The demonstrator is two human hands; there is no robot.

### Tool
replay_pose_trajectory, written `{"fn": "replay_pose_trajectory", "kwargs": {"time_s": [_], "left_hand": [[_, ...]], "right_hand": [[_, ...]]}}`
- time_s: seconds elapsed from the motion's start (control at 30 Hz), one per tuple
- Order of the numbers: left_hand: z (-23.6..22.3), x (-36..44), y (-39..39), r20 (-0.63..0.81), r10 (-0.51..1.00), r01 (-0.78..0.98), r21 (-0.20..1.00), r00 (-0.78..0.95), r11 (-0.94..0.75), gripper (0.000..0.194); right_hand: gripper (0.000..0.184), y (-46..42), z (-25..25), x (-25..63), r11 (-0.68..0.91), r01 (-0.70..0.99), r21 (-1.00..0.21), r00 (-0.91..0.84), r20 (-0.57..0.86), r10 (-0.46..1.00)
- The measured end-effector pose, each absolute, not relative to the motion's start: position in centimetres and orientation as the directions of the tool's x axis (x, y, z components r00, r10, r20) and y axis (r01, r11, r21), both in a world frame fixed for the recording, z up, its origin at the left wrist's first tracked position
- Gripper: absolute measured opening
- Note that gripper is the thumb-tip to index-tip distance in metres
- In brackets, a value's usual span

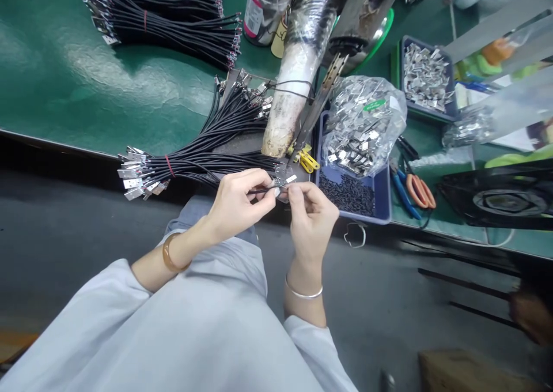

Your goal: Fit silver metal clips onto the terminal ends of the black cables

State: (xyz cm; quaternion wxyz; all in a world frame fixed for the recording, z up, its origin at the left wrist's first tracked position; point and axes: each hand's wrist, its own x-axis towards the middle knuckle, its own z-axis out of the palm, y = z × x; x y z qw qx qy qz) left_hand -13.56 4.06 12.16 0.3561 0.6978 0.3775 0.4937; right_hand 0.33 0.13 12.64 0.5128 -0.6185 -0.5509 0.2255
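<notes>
My left hand (242, 202) is closed in a pinch round a thin black cable (258, 191), close to its end. Fingertip to fingertip with it, my right hand (311, 213) pinches something tiny at that cable end; the fingers hide what it is. Just behind the fingertips shows a small silver metal connector (290, 179). A bundle of black cables (203, 160), tied with a red band and tipped with metal plugs, lies along the bench edge to the left. More loose black cables (235, 106) fan out behind it.
A wrapped duct (287, 98) hangs down just beyond my hands, beside a metal bar (317, 104). Rightward are a blue tray (384, 199) of small black parts, a bag of metal shells (363, 124), pliers (404, 191) and orange-handled scissors (420, 191). Tied cables (173, 31) lie behind.
</notes>
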Motion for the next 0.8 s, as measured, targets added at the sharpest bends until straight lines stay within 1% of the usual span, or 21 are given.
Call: {"fn": "replay_pose_trajectory", "kwargs": {"time_s": [0.13,0.23,0.3,0.33,0.4,0.47,0.53,0.57,0.63,0.7,0.73,0.77,0.8], "left_hand": [[12.1,-13.7,4.0,0.441,0.867,0.175,0.858,0.231,-0.483,0.017],[12.0,-13.8,4.1,0.457,0.851,0.175,0.844,0.260,-0.507,0.018],[11.9,-14.0,4.1,0.484,0.824,0.174,0.821,0.295,-0.544,0.016],[11.9,-14.1,4.2,0.498,0.808,0.173,0.807,0.314,-0.565,0.015],[11.9,-14.3,4.3,0.531,0.777,0.168,0.778,0.339,-0.605,0.012],[12.0,-14.6,4.5,0.551,0.753,0.155,0.761,0.358,-0.630,0.011],[12.1,-14.9,4.7,0.519,0.765,0.121,0.793,0.381,-0.598,0.011],[12.2,-15.1,4.8,0.472,0.787,0.095,0.832,0.397,-0.547,0.012],[12.3,-15.3,5.0,0.340,0.832,0.037,0.918,0.438,-0.394,0.016],[12.3,-15.4,5.1,0.228,0.857,-0.003,0.967,0.461,-0.256,0.018],[12.4,-15.3,5.1,0.195,0.870,-0.016,0.977,0.453,-0.211,0.018],[12.4,-15.1,5.1,0.175,0.885,-0.024,0.983,0.432,-0.183,0.017],[12.4,-14.9,5.0,0.161,0.902,-0.031,0.986,0.400,-0.163,0.017]], "right_hand": [[0.023,0.1,12.6,0.2,0.138,0.472,-0.871,0.279,0.296,0.914],[0.025,0.0,12.8,0.0,0.155,0.567,-0.809,0.267,0.359,0.894],[0.030,0.0,13.1,0.0,0.163,0.630,-0.759,0.261,0.405,0.876],[0.032,0.1,13.2,0.0,0.156,0.638,-0.754,0.268,0.407,0.873],[0.035,0.1,13.3,0.3,0.124,0.589,-0.799,0.302,0.360,0.883],[0.036,0.2,13.3,0.8,0.091,0.485,-0.870,0.318,0.272,0.908],[0.031,0.1,13.3,1.2,0.085,0.418,-0.905,0.288,0.220,0.932],[0.026,0.0,13.2,1.4,0.101,0.424,-0.900,0.272,0.232,0.934],[0.015,-0.3,13.1,1.6,0.179,0.524,-0.832,0.234,0.343,0.910],[0.008,-0.5,13.0,1.6,0.274,0.667,-0.693,0.171,0.500,0.849],[0.010,-0.6,13.0,1.5,0.302,0.715,-0.631,0.148,0.558,0.816],[0.012,-0.7,13.0,1.5,0.320,0.735,-0.598,0.149,0.603,0.784],[0.015,-0.7,13.1,1.4,0.340,0.724,-0.601,0.185,0.643,0.743]]}}
